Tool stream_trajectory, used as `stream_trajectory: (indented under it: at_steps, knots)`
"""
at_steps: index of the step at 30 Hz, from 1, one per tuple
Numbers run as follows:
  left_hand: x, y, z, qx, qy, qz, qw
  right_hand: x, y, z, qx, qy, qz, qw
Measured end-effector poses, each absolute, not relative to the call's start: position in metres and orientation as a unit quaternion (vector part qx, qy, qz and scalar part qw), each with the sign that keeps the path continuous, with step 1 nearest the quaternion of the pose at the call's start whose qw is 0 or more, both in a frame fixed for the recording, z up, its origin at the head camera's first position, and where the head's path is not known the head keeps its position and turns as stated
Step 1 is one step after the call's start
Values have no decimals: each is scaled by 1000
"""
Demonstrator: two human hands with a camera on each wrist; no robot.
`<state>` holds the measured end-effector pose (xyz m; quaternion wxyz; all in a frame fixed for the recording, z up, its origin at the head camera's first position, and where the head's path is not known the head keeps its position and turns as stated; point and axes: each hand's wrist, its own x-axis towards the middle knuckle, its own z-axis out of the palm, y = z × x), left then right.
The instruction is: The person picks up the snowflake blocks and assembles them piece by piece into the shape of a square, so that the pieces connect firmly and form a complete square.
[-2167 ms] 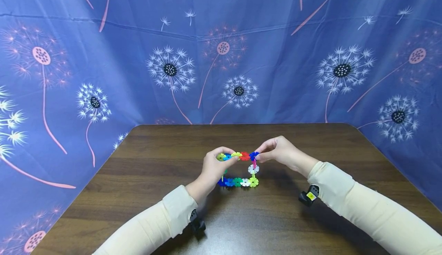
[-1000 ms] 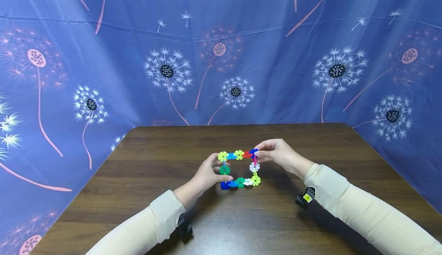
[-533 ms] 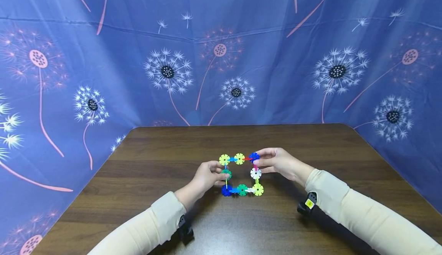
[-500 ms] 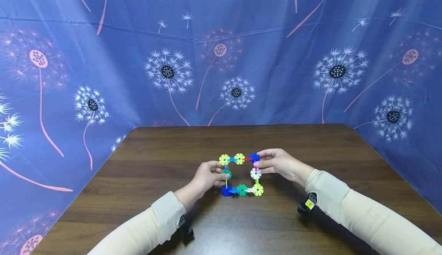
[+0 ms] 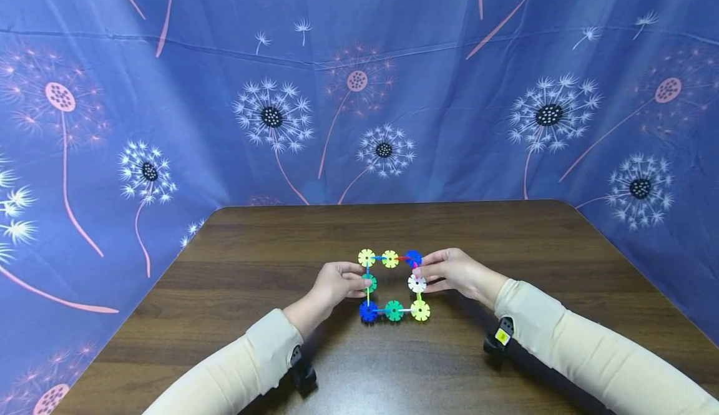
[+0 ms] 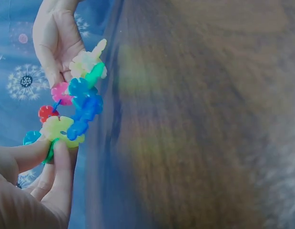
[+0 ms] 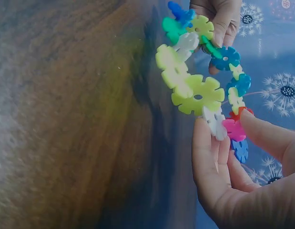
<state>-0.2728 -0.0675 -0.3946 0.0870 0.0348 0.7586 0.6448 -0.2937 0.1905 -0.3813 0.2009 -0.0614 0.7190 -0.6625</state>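
Interlocking plastic snowflake discs are joined into a square ring, its near side running through a green disc [image 5: 394, 310]. At the left side my left hand [image 5: 332, 290] pinches the green side disc [image 6: 50, 151] between thumb and fingers. On the right side my right hand [image 5: 463, 274] grips the ring around a pink disc [image 7: 234, 129], with a white disc [image 7: 214, 123] against its fingers. Yellow discs form the far left corner [image 5: 367, 257] and near right corner [image 5: 420, 310]. Blue discs sit at the far right corner [image 5: 413, 258] and near left corner [image 5: 368, 311].
The ring is held over a brown wooden table [image 5: 253, 246]. Behind the table hangs a blue cloth [image 5: 449, 146] printed with dandelions. Black wrist cameras hang under the left cuff [image 5: 281, 340] and right cuff [image 5: 522, 306].
My left hand has moved from the ring's far side down to its left side. My right hand has slid from the far right corner down the right side. The ring has turned to face the head camera.
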Motion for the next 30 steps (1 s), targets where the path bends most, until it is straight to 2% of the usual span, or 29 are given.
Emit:
stream_trajectory:
  at_steps: [10, 30]
  knots:
    - [-299, -65, -392, 14, 744, 664, 71, -312, 191, -373, -31, 704, -681, 198]
    - [-358, -53, -399, -51, 747, 657, 91, -374, 185, -388, 22, 739, -654, 162]
